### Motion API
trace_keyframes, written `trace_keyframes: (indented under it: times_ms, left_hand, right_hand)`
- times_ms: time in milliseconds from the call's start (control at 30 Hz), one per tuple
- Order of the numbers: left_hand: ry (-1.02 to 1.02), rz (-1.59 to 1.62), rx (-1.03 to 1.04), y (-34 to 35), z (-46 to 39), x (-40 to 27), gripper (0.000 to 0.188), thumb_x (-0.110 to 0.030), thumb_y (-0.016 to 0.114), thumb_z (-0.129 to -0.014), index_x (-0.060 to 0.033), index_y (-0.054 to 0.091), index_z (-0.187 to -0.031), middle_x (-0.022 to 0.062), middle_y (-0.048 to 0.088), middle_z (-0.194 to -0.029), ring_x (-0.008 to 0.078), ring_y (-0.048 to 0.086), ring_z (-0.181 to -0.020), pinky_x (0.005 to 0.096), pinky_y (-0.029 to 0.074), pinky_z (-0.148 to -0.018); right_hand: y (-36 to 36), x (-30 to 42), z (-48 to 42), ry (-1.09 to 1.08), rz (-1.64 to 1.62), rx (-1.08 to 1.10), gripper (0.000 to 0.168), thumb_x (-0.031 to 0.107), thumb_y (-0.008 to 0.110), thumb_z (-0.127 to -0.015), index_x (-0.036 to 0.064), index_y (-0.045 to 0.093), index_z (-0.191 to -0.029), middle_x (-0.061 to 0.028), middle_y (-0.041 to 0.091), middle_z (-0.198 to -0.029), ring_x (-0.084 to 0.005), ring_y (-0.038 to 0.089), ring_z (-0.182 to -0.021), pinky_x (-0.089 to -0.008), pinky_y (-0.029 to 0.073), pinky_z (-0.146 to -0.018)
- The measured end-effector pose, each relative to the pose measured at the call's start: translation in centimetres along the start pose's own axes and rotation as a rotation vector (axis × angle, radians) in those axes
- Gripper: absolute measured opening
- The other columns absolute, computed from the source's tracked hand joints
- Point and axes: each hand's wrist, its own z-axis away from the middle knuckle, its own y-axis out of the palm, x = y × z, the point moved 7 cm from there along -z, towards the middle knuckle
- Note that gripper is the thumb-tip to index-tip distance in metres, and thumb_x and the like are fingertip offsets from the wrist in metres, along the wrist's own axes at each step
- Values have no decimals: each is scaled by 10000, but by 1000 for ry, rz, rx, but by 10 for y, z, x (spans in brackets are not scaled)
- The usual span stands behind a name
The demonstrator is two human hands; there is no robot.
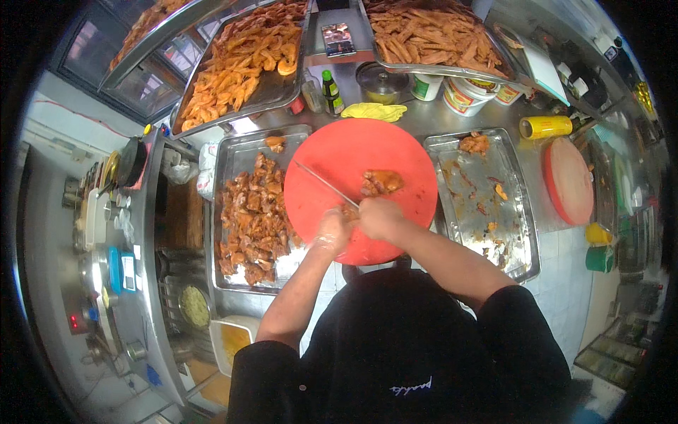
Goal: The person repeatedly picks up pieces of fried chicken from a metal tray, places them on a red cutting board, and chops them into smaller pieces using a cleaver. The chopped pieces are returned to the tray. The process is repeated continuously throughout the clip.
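My right hand [378,217] grips a knife [329,185], its thin blade seen nearly edge-on and slanting to the upper left over a round red cutting board [365,143]. Close beside it, my left hand [333,233], in a clear plastic glove, holds a small brown piece of meat [348,213]; motion blurs it, and the fingers hide most of it. A larger chunk of browned meat [382,182] lies on the board above my right hand. Chopped browned meat [254,222] is heaped in the metal tray [221,159] to the left.
Right of the board, a metal tray [476,196] holds one meat piece and scraps. Raised trays of cooked prawns [233,79] and long fried pieces [424,37] stand behind. A yellow cloth [373,111], a green bottle [332,95] and a lidded pot [382,82] sit behind the board.
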Motion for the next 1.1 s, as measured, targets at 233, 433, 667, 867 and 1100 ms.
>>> trace_keyframes:
  times_ms: [233,433,667,867,1100]
  left_hand:
    - [326,-204,-260,-6,-19,26,192,-148,656,-836,30,592,-872,192,641,-729,317,653,-639,415,512,-586]
    - [55,41,-162,-4,-6,-7,214,-197,630,-859,12,590,-834,199,628,-715,328,642,-678,416,492,-622]
    - [156,-70,-59,27,-19,26,242,-141,668,-819,-2,540,-971,134,625,-692,220,646,-622,368,494,-548]
    - [173,-106,-127,8,-10,8,274,-142,696,-783,-13,569,-988,177,653,-740,278,669,-677,390,517,-620]
    - [217,-361,-264,-17,-6,-14,595,-331,721,-782,29,528,-1215,231,634,-1053,350,621,-998,424,486,-870]
  right_hand:
    - [18,-3,-10,15,-123,-155,206,128,579,-788,-14,696,-879,-228,691,-905,-372,685,-872,-473,543,-773]
    - [12,-18,-7,1,-101,-94,211,136,579,-786,-16,696,-874,-231,690,-913,-375,684,-887,-477,541,-782]
    - [5,-6,-10,58,-51,-33,246,164,585,-802,-1,708,-936,-210,700,-951,-366,684,-930,-466,539,-807]
    - [33,-40,-7,-38,-107,-159,223,204,591,-823,8,695,-847,-217,689,-881,-365,680,-872,-480,534,-771]
    - [7,-108,54,75,-179,-490,326,302,615,-850,-4,676,-757,-236,667,-792,-415,660,-762,-496,527,-699]
